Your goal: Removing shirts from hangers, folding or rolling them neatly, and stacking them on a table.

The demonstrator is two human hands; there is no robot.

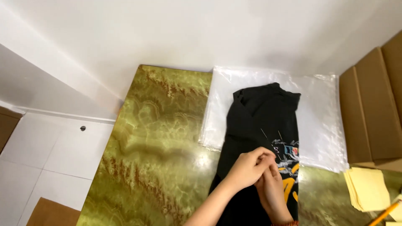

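A black garment (261, 117) with a coloured print lies on a green marbled table (159, 138), its upper part over a stack of clear plastic bags (318, 113). My left hand (247, 167) and my right hand (272, 190) meet over the garment's middle, fingers pinched together on the black fabric near the print. Two thin light threads or pins stick up from the cloth just above my fingers. My forearms hide the garment's lower part.
Brown cardboard boxes (372, 104) stand at the right edge. A pile of pale yellow paper sheets (368, 188) and an orange pencil (387, 213) lie at the lower right. White wall behind, white tiled floor to the left with a cardboard corner (50, 213).
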